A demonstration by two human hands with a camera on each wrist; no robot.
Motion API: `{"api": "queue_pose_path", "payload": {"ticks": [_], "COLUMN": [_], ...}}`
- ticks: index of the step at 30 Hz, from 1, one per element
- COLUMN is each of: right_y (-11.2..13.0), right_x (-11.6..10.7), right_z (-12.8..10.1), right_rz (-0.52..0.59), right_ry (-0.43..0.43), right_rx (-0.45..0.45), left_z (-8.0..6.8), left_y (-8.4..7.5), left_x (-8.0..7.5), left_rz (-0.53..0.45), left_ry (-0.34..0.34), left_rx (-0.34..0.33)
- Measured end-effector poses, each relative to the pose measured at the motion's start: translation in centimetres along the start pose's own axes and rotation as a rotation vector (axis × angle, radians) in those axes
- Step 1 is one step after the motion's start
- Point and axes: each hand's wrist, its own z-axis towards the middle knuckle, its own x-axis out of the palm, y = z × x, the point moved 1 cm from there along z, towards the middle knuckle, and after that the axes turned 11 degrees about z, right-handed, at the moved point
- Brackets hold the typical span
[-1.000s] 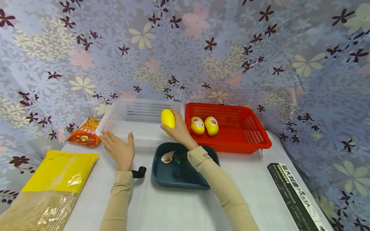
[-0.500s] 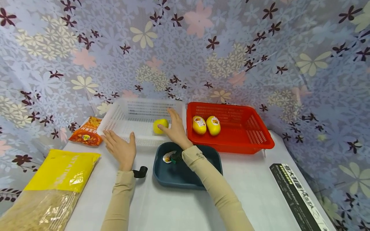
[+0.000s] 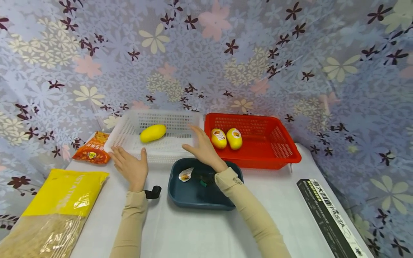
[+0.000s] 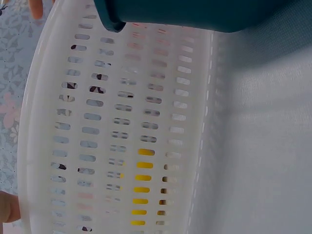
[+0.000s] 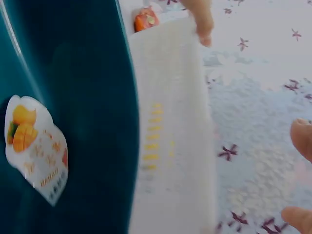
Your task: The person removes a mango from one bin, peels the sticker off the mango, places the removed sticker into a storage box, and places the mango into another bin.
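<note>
A yellow mango (image 3: 153,133) lies on its side in the white basket (image 3: 129,122), toward its left half. Through the basket's slots its yellow skin shows in the left wrist view. My left hand (image 3: 130,166) rests at the basket's front left rim, fingers straight. Over the front right corner of that basket hovers my right hand (image 3: 204,148), fingers spread and holding nothing. Two mangoes with labels, one (image 3: 218,139) beside the other (image 3: 234,139), sit in the red basket (image 3: 258,163). Below my right hand is a dark teal tray (image 3: 193,200) holding a peeled mango label (image 3: 186,175).
An orange snack bag (image 3: 93,148) stands left of the white basket. In front of it lies a large yellow-topped bag (image 3: 64,193). At the right is a black pasta box (image 3: 326,215). A floral curtain (image 3: 206,53) hangs behind the baskets.
My right hand has let go of the mango, which dropped into the white basket and rolled left. The left hand has stayed at the rim.
</note>
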Motion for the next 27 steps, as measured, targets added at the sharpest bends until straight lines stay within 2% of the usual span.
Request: {"api": "queue_pose_path", "payload": {"ticks": [5, 8, 12, 15, 19, 27], "right_y": [-0.3, -1.2, -2.8, -3.8, -4.8, -6.7], "right_x": [-2.5, -4.3, -6.9, -8.5, -9.5, -9.9], "right_z": [-2.3, -4.0, -6.5, -8.5, -10.8, -12.7], "right_rz": [0.029, 0.030, 0.037, 0.058, 0.057, -0.099], "right_ry": [-0.019, -0.084, -0.218, -0.320, -0.440, -0.719], "right_rx": [0.052, 0.091, 0.124, 0.146, 0.191, 0.277], "left_z": [-0.1, -0.2, -0.6, -1.2, -2.4, -3.7], "left_y": [0.0, -0.1, -0.7, -1.6, -2.9, -4.7], "left_x": [0.0, -0.1, -0.4, -0.7, -0.9, -1.6], "left_rz": [-0.009, -0.011, -0.010, -0.017, -0.036, -0.025], "left_ry": [0.028, 0.043, 0.068, 0.095, 0.144, 0.315], "left_rx": [-0.006, -0.005, 0.011, 0.067, 0.171, 0.277]}}
